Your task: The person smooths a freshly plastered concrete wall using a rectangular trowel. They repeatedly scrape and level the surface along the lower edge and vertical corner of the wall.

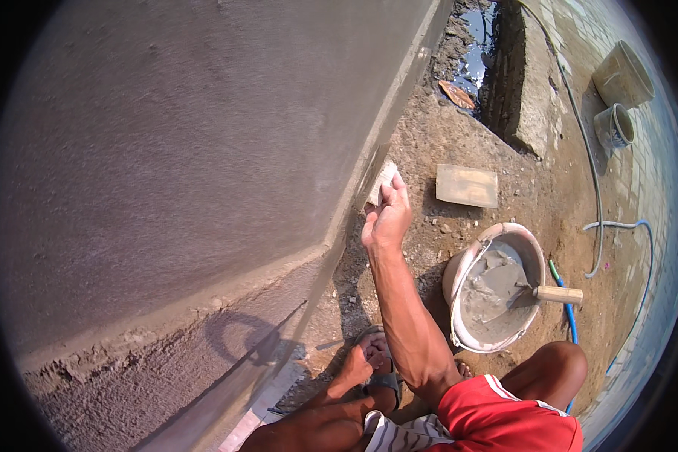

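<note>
My right hand (389, 217) stretches forward, its fingers closed round a pale, rough-edged flat piece (383, 183), perhaps a sponge or foam pad. That piece is against the narrow edge of the grey plastered wall (203, 151). My left hand (371, 357) is low, close to my sandalled foot, with its fingers curled; whatever may be in them is hidden. To the right of my right forearm stands a bucket (453, 282) of wet grey mortar (492, 290). A trowel with a wooden handle (558, 294) rests in it, the handle sticking out over the rim.
A rectangular board or block (467, 186) lies on the dirt beyond the bucket. Farther off are a broken concrete slab (531, 90) beside a water-filled trench (476, 45), a large bucket (624, 75), a smaller pail (614, 128), a grey hose (582, 124) and a blue hose (647, 256).
</note>
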A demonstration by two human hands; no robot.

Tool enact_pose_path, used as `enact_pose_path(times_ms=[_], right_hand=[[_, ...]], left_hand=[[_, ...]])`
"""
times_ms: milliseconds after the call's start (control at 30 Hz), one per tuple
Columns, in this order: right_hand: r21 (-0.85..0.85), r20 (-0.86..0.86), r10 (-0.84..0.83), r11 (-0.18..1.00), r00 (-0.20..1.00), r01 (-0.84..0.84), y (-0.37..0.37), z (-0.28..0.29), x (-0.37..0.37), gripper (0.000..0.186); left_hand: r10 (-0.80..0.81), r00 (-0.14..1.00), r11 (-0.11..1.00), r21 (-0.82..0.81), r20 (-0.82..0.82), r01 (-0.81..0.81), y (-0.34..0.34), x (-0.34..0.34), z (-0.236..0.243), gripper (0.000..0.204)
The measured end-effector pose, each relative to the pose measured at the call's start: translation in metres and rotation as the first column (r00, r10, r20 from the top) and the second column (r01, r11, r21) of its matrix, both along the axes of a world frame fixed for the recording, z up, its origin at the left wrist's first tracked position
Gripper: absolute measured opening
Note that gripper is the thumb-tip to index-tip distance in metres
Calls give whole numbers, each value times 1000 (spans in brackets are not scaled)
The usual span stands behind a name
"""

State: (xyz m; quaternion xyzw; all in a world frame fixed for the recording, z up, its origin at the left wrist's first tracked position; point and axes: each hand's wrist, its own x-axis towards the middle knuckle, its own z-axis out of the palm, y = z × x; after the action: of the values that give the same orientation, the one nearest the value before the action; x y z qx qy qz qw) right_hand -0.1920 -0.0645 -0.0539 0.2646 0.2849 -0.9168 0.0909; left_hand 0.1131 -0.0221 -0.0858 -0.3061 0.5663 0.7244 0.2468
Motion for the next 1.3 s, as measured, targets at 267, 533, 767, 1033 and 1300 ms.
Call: enact_pose_path(times_ms=[267,533,767,1033,1300], right_hand=[[-325,-153,-71,946,986,18,30,71,-16,44],[-377,-99,-92,925,991,48,48,12,-180,31],[98,-93,76,993,993,-66,73,-77,-282,30],[287,-12,206,938,978,-194,43,-90,-294,32],[472,-13,261,853,965,-224,27,-87,-293,15]], left_hand=[[62,997,998,8,-45,-62,0,0,-3,40],[47,996,996,-68,-80,-53,-3,-3,5,35],[6,999,1000,-11,-54,-7,-2,-1,14,41],[-21,994,997,-80,-110,13,-9,14,12,46],[-131,990,978,-171,-44,122,-14,1,28,46]])
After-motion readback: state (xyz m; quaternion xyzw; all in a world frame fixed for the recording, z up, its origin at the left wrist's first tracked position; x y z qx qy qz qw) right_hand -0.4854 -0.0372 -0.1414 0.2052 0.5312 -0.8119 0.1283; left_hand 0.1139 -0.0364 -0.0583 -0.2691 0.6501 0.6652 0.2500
